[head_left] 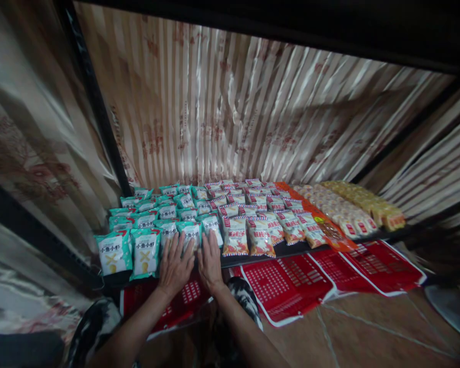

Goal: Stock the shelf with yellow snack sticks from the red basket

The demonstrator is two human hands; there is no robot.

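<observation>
Rows of teal-and-white snack bags [145,254] stand on the left part of a low black shelf [230,260]. My left hand [176,263] lies with fingers spread against the front bags of that group. Beside it, my right hand [211,260] has its fingers stretched out over the front of another teal snack bag [212,228] at the right edge of the group. Neither hand is wrapped round a bag. Just right of my right hand stand red-and-white snack bags with striped edges [235,236]. The fingertips hide parts of the front teal bags.
Orange packets [327,227], white-and-red wrapped packs [348,220] and yellow packs [387,212] fill the shelf's right part. Red printed sheets [287,281] hang below its front edge over the tiled floor [360,327]. Dark posts [95,97] and a striped curtain [222,102] enclose the shelf.
</observation>
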